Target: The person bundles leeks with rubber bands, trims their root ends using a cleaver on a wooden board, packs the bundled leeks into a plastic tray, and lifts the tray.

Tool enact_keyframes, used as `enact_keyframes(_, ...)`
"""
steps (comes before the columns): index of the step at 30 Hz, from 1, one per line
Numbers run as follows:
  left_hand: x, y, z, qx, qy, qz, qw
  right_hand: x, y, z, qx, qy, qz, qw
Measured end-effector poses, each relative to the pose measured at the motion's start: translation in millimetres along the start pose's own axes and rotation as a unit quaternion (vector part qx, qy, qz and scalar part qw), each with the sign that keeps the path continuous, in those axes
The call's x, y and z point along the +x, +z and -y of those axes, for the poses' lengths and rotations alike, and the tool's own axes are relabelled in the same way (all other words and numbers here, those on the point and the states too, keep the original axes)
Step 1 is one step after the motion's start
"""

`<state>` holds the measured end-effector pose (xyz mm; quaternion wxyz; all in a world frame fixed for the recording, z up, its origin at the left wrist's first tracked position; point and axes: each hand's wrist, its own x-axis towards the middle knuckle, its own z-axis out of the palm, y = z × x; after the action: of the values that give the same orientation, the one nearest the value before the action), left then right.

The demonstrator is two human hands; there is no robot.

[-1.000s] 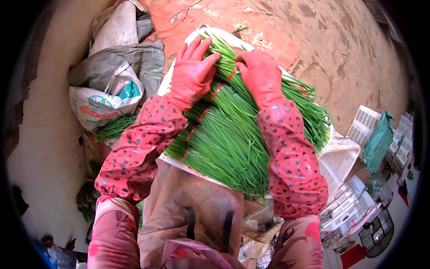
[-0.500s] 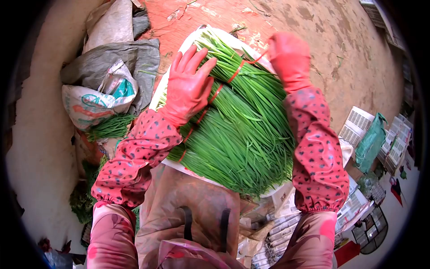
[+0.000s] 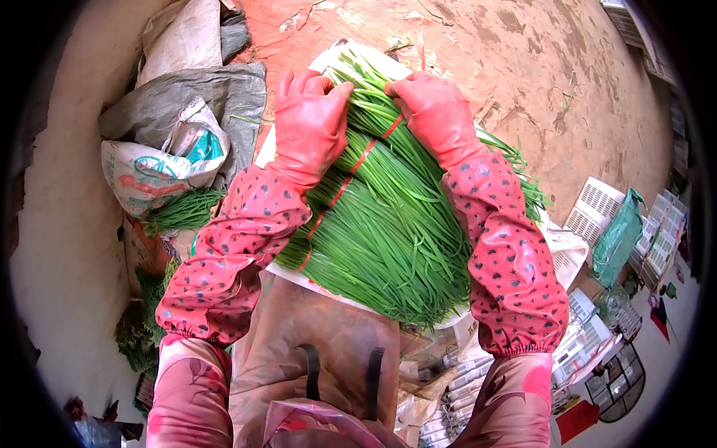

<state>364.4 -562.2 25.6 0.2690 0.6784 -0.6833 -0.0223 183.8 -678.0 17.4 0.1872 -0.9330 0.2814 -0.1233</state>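
Note:
Several bundles of long green garlic chives [image 3: 373, 224] lie side by side, pale stalk ends away from me, on a white sack [image 3: 328, 290]. Red ties [image 3: 364, 155] run around the bundles. My left hand [image 3: 310, 123], in a red rubber glove, is closed at the far bundle's stalks, thumb against curled fingers. Opposite it my right hand [image 3: 433, 116], gloved alike, pinches at the same bundle, just above its tie. A thin reddish strand [image 3: 420, 48] sticks up behind the right hand. The right fingertips' exact hold is partly hidden.
On the left are a printed woven sack [image 3: 168, 168], grey sheeting [image 3: 246, 97] and loose greens [image 3: 187, 211]. White plastic crates [image 3: 595, 209] and a green bag [image 3: 618, 239] stand at the right. More chive leaves [image 3: 523, 168] show beyond my right forearm.
My right hand has come left and inward from beyond the bundle to its stalks. My left hand has curled from lying with spread fingers. The red strand now points upward.

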Motion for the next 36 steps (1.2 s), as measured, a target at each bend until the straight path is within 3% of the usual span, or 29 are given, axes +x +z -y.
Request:
enact_keyframes(2, 2, 2, 1, -0.001, -0.004, -0.007, 1.0, 0, 1, -4, -0.046, -0.01, 0.049, 0.998)
enact_keyframes(9, 18, -2, 0, -0.007, 0.008, -0.044, 0.999, 9, -8, 1, -0.112, -0.009, 0.051, 0.992)
enact_keyframes(14, 14, -12, -2, -0.035, 0.03, -0.08, 0.996, 4, -12, -21, -0.158, 0.007, -0.025, 0.987)
enact_keyframes(15, 8, -12, -2, -0.015, 0.047, -0.035, 0.998, 4, -17, -17, -0.139, 0.068, -0.037, 0.987)
enact_keyframes(16, 3, -11, -1, 0.005, 0.064, 0.009, 0.998, 2, -18, -13, -0.139, 0.067, -0.037, 0.987)
enact_keyframes(18, 0, -7, 0, 0.022, 0.053, 0.022, 0.998, 1, -17, -3, 0.037, 0.062, -0.071, 0.995)
enact_keyframes(20, 0, -4, -2, 0.049, 0.039, 0.049, 0.997, 2, -9, 13, 0.057, 0.097, -0.041, 0.993)
enact_keyframes(27, -6, 5, -9, 0.067, 0.011, 0.05, 0.996, 22, 6, 24, -0.093, 0.101, 0.103, 0.985)
enact_keyframes(29, -3, 3, -10, 0.032, 0.015, 0.051, 0.998, 16, 11, 12, 0.0, 0.129, 0.036, 0.991)
enact_keyframes(30, -2, 0, -12, 0.032, 0.015, 0.049, 0.998, 17, 8, 12, 0.0, 0.128, 0.036, 0.991)
enact_keyframes(32, -2, -5, -16, 0.013, 0.029, 0.033, 0.999, 19, 2, 11, 0.152, 0.2, 0.058, 0.966)
enact_keyframes(36, -6, -8, -19, -0.016, 0.039, 0.039, 0.998, 18, 6, 3, 0.229, 0.249, 0.086, 0.937)
